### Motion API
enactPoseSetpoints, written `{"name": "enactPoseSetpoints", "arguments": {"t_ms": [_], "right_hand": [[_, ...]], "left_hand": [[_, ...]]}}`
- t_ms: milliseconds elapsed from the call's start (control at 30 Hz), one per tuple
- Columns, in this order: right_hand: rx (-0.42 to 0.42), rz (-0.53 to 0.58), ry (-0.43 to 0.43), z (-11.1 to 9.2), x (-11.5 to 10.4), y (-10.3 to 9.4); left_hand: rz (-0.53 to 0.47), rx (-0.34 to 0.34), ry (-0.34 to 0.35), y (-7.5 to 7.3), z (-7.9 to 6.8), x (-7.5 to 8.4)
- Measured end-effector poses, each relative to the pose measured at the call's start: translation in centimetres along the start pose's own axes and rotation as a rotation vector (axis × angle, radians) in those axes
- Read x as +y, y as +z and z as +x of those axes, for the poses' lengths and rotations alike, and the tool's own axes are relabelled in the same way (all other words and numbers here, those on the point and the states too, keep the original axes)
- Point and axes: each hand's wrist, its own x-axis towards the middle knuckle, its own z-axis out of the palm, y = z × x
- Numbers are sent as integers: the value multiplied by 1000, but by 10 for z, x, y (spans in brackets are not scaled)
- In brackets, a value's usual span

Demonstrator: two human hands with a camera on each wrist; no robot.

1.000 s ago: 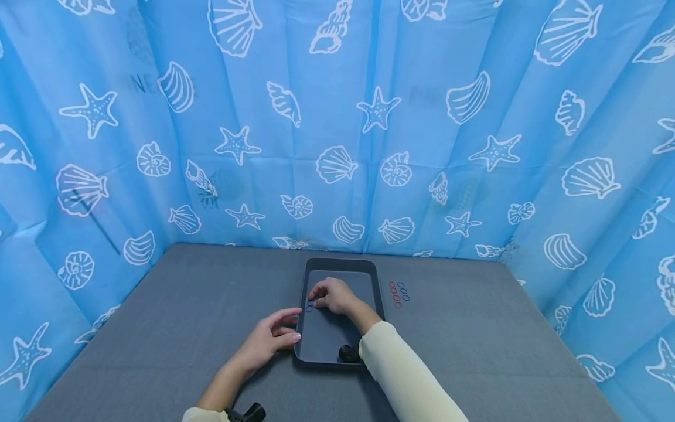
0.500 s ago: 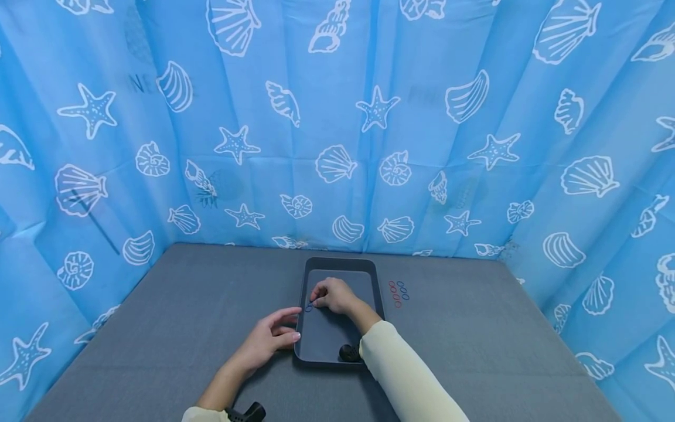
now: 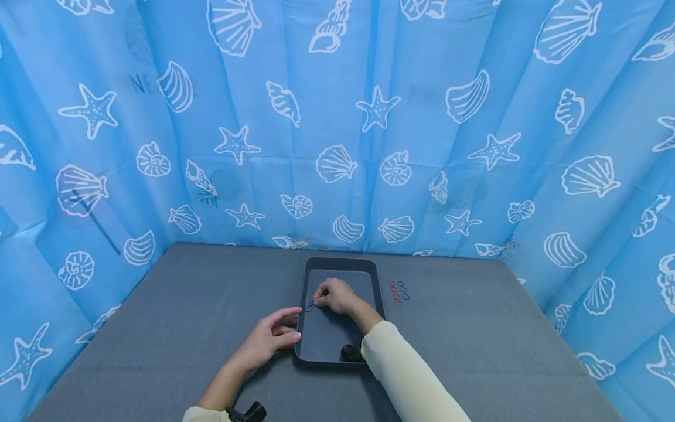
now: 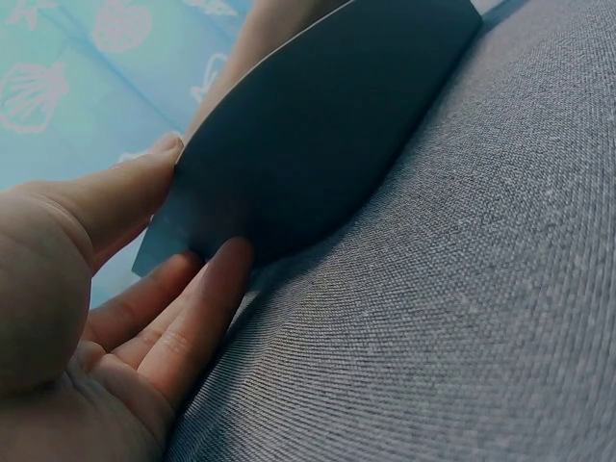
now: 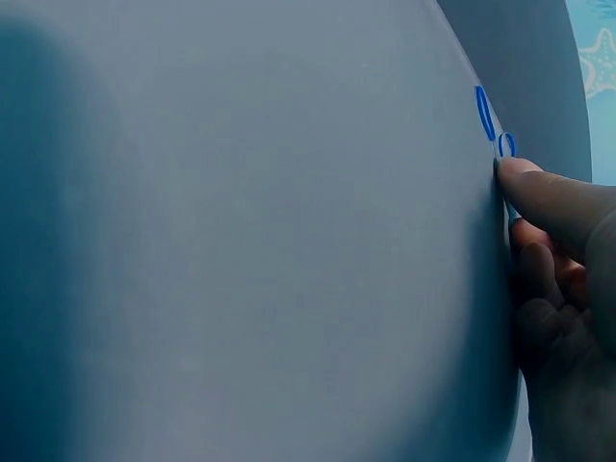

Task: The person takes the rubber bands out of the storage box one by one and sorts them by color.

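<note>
In the head view, my right hand (image 3: pixel 335 295) reaches into a dark grey tray (image 3: pixel 329 346), near its left wall. Thumb and forefinger pinch a small blue oval loop (image 5: pixel 507 144), which partly sticks out past the fingertips in the right wrist view. A second blue loop (image 5: pixel 484 114) lies on the tray floor just beyond it, very close or touching; I cannot tell which. At the tray's left side, my left hand (image 3: pixel 269 340) rests its thumb and fingertips against the outer wall (image 4: pixel 308 144), fingers loosely extended.
Right of the tray, several red loops (image 3: pixel 395 294) and blue loops (image 3: pixel 403 291) lie in two columns on the grey cloth-covered table (image 3: pixel 474 328). A blue shell-patterned curtain (image 3: pixel 337 193) surrounds the table's back and sides.
My right fingertips have shifted slightly to the right inside the tray with the pinched blue loop. The left hand and the tray have stayed in place.
</note>
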Motion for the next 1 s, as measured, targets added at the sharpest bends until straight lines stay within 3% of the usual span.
{"name": "enactPoseSetpoints", "arguments": {"t_ms": [500,1000], "right_hand": [[15,85,-12,0,5,2],[-37,134,-28,-2,3,-3]], "left_hand": [[-4,0,-2,0,-1,1],[1,8,-20,1,0,2]]}}
